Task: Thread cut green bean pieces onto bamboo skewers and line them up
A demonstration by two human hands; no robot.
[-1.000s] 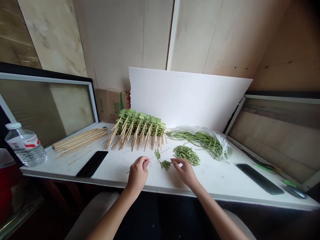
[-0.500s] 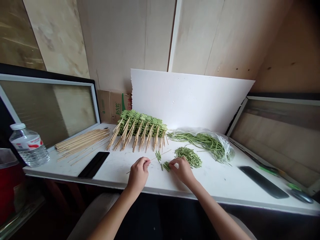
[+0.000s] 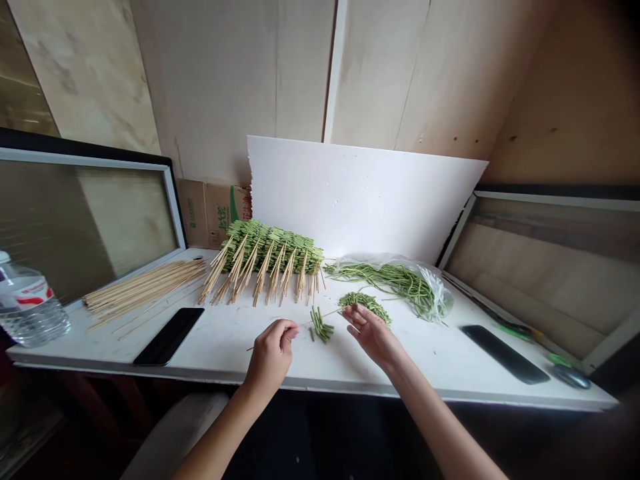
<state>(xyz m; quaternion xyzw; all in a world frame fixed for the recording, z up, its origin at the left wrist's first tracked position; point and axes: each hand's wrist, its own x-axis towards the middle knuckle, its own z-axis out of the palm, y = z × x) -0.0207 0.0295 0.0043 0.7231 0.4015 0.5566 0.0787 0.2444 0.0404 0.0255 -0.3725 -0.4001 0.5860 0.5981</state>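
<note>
My left hand [image 3: 273, 343] is closed on a thin bamboo skewer [image 3: 304, 324], which points right and slightly away from me. Cut green bean pieces [image 3: 320, 327] are bunched around the skewer; I cannot tell how many are pierced. By the skewer's far tip, my right hand [image 3: 369, 331] has its fingers stretched and the thumb apart, with nothing visible in them. Partly hidden behind that hand lies a pile of cut bean pieces [image 3: 367, 301]. Farther back, finished bean skewers [image 3: 273, 247] are stacked with their bare stick ends toward me.
Loose bamboo skewers [image 3: 145, 287] and a black phone [image 3: 169, 336] lie left, near a water bottle [image 3: 33, 303]. Long whole beans [image 3: 400, 280] spill from a clear plastic bag [image 3: 440, 293]. At right are a dark flat object [image 3: 504, 353] and a computer mouse [image 3: 571, 375].
My right hand has lifted off the bean pieces and opened beside the skewer tip. The pieces now sit bunched at the skewer. The whole view has shifted a little to the right.
</note>
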